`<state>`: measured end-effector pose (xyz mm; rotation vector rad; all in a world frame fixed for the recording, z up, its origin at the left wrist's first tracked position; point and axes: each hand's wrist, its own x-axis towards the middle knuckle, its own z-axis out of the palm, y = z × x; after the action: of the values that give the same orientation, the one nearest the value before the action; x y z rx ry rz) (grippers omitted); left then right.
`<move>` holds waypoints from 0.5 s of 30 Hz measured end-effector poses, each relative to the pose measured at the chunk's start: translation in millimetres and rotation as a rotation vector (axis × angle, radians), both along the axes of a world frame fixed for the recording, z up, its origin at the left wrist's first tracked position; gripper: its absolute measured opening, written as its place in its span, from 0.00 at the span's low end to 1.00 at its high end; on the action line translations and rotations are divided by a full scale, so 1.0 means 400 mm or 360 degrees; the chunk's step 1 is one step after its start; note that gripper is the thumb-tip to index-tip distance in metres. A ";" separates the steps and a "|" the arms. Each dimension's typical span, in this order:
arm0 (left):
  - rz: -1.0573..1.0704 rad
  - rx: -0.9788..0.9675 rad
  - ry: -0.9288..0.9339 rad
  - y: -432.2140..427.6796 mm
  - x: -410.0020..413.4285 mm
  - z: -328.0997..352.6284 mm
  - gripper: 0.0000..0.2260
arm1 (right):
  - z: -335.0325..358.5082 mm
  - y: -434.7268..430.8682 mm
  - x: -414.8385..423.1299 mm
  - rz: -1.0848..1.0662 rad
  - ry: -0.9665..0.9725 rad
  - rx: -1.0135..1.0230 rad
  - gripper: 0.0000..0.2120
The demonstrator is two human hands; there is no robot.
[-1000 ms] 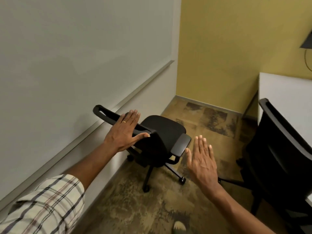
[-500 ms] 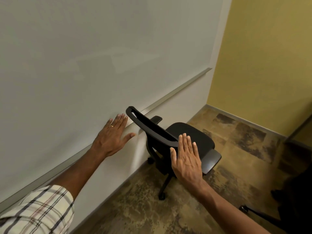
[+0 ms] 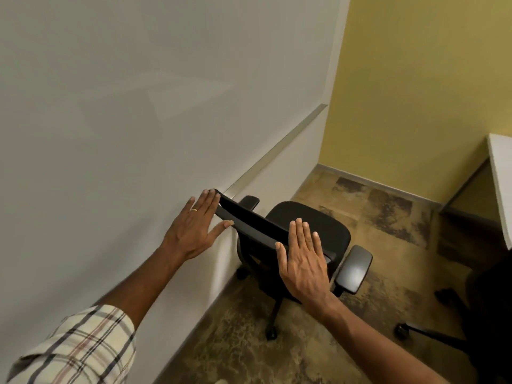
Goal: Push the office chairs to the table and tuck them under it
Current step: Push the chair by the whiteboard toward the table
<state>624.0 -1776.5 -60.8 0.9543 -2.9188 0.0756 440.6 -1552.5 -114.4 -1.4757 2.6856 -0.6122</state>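
Head cam: black office chair (image 3: 307, 231) sits by the whiteboard wall (image 3: 138, 106), its backrest top edge running left-far to right-near, seat facing away. Left hand (image 3: 194, 228) is flat & open at the far end, right hand (image 3: 303, 261) flat & open at the near end. Table (image 3: 501, 173) is off to the right, w/ a 2nd chair (image 3: 487, 306) near it.

Black chair (image 3: 307, 225) at 12 o'clock, yellow wall (image 3: 421, 79) at 1, white tabletop (image 3: 502, 176) at 3, mottled brown-tan floor (image 3: 388, 217), my cream plaid sleeve (image 3: 80, 347), gold ring (image 3: 194, 209).
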 end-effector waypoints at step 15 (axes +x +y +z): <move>-0.0685 0.0217 -0.0174 -0.322 -0.155 -0.100 0.46 | -0.036 -0.141 0.042 -0.0565 0.0021 0.0108 0.37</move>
<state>562.0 -1905.2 -100.8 0.3233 -3.1904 -0.0994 457.2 -1608.9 -128.8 -0.9957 2.9693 -0.5144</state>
